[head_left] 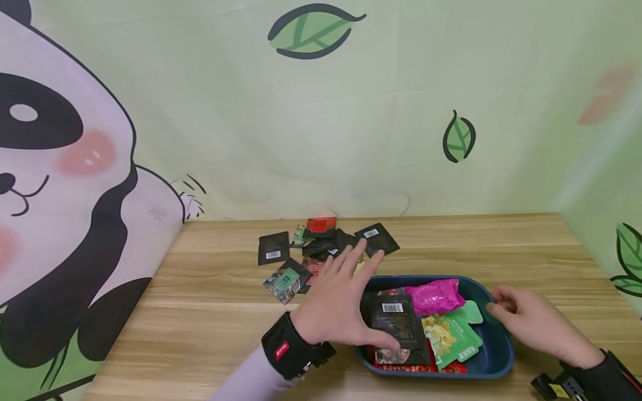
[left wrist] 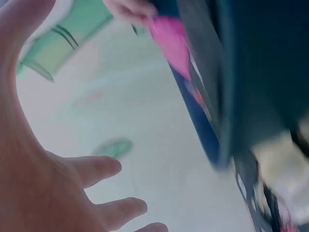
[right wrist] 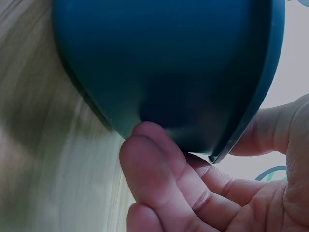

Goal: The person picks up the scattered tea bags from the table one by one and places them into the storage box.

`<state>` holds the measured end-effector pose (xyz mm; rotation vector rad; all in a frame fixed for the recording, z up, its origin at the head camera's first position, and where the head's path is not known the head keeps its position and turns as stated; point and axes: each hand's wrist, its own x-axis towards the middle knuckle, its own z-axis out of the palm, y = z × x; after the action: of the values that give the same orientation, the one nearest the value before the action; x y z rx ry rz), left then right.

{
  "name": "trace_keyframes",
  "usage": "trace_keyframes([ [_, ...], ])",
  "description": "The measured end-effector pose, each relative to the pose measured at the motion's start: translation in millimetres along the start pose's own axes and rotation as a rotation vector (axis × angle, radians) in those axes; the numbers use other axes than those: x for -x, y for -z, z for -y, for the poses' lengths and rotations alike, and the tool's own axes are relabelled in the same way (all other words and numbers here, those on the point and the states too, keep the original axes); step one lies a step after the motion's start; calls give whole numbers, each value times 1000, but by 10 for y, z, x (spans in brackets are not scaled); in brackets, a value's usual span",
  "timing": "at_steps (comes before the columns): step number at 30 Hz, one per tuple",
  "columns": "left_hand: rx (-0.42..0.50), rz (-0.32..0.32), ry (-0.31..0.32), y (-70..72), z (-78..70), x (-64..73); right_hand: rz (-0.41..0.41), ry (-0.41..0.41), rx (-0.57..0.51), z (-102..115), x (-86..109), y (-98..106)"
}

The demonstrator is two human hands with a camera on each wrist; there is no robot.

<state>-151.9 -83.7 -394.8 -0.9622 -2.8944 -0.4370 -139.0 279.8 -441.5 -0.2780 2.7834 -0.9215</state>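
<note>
A dark blue plastic bin stands near the table's front. My right hand grips the rim at its right end; in the right wrist view the thumb is at the rim and the curled fingers lie against the outer wall. My left hand is spread over the bin's left end, fingers apart, holding nothing. Its thumb lies over a black packet with a barcode; contact cannot be told. Beside that packet in the bin are a shiny pink packet, a green packet with yellow flowers and red packaging.
Behind and left of the bin, several packets lie loose on the wooden table: a black one, one with a green label, a red-topped one and another black one. A printed cloth backdrop rises behind the table.
</note>
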Motion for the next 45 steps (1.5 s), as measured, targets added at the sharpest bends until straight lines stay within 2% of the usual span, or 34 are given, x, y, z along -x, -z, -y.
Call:
trace_keyframes([
  [8,-45,3,220,17,481,-79,-8,-2,4,-2,8,-7],
  [10,-54,1,263,10,596,-65,-8,-1,5,-3,9,-8],
  [16,-84,50,407,-28,931,-2,-13,14,17,-10,3,8],
  [22,-80,105,522,-21,1141,60,-12,19,8,-3,5,18],
  [29,-97,173,584,-47,1245,83,-14,22,-4,4,12,9],
  [37,-110,219,642,-130,1342,69,-20,29,0,-3,4,-4],
  [45,-143,252,640,-128,1365,53,-20,21,19,-1,1,-2],
])
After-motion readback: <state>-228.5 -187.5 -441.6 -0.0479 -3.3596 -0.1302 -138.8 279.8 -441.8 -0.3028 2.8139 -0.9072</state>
